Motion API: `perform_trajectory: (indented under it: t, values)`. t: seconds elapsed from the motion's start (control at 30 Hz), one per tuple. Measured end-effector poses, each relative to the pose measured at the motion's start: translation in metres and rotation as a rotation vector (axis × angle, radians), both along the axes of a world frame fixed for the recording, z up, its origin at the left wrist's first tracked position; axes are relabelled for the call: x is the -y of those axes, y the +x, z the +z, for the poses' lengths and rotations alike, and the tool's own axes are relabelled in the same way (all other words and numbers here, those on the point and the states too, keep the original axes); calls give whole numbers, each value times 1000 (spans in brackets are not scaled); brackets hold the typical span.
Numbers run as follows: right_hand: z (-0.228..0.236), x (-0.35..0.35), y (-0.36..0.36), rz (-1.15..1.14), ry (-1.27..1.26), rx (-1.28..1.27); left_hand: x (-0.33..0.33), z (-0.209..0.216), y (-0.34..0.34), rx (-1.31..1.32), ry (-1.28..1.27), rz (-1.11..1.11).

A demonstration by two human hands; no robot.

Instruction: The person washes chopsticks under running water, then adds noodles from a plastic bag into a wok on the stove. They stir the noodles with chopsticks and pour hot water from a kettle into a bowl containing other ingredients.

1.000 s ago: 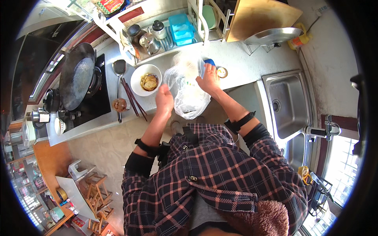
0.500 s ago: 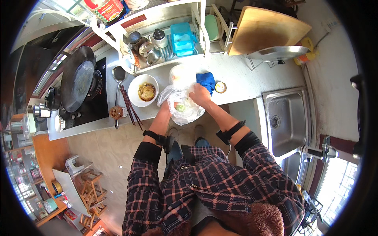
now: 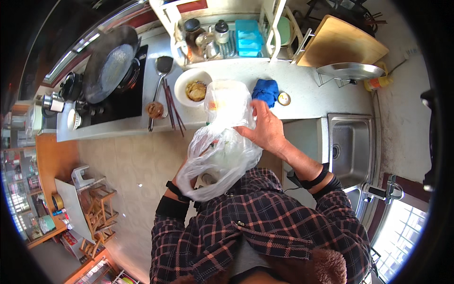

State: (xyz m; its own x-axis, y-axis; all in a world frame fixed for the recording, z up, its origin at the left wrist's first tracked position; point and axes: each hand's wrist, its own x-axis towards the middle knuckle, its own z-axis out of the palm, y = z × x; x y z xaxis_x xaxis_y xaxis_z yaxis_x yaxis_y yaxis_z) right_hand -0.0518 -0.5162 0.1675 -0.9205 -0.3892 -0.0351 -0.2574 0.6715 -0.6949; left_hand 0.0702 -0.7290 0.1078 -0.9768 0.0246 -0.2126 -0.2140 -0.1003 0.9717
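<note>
A clear white plastic bag [image 3: 220,156] hangs in front of my body, its loose mouth spread toward me. Its upper part is wrapped round a pale, rounded bundle [image 3: 228,100], whose contents I cannot make out. My right hand [image 3: 267,131] grips the bag's right side, thumb toward me and fingers on the far side. Behind the bag's left side is my left hand [image 3: 185,171], its fingers hidden by the plastic. Just beyond the bag, a white bowl [image 3: 182,86] holds brownish food in sauce. A crumpled blue cloth [image 3: 266,91] lies right of the bundle.
Dark chopsticks [image 3: 171,106], a spatula [image 3: 163,66] and a jar of brown paste [image 3: 154,110] sit left of the bowl. Farther left, a wok [image 3: 111,66] stands on the black hob. A small round lid [image 3: 283,98] lies near the cloth; a steel sink [image 3: 351,146] is at right.
The bag has come up off the counter and nearer to me, its mouth opening wider. My right hand has turned to hold its side; my left has gone behind the plastic.
</note>
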Motion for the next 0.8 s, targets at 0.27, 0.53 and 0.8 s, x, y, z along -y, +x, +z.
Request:
perform_trajectory:
  t: [0.27,0.53,0.8]
  values:
    - [7,112,42,-87,-830,610,75,45,111,5,305,191]
    - [14,214,119,585,-409,865,161,45,276,-95,419,506]
    - [109,344,211,1369,-285,-318,214,48,374,-164,492,682]
